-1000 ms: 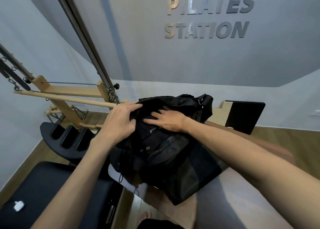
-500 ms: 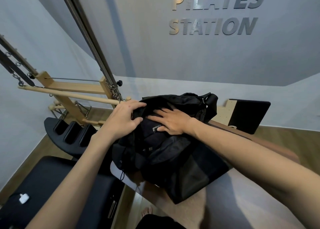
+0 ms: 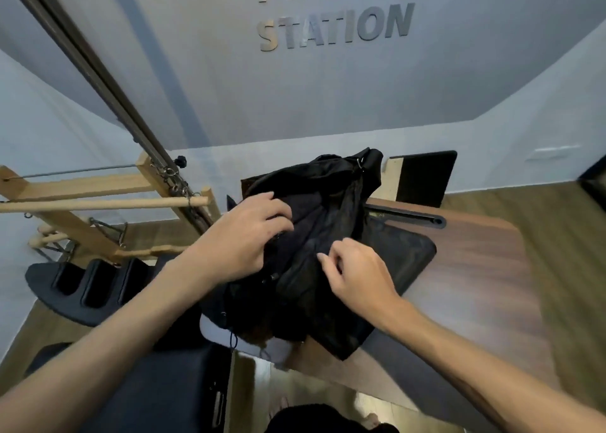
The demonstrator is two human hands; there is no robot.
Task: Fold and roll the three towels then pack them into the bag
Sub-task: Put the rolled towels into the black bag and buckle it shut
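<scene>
A black fabric bag lies slumped on the near left corner of a wooden table. My left hand rests on the bag's upper left side with its fingers curled into the fabric. My right hand sits lower on the bag's front, fingers bent and pinching at the black cloth near a pocket. No towel shows anywhere; the bag's inside is hidden.
A wooden pilates frame with a dowel bar and steel pole stands left. A black curved barrel and black padded bench lie below left. A black-padded box stands behind the table.
My right hand has slid from flat on the bag's top down to its front and curled its fingers. My left hand stayed on the upper left. The view tipped downward.
</scene>
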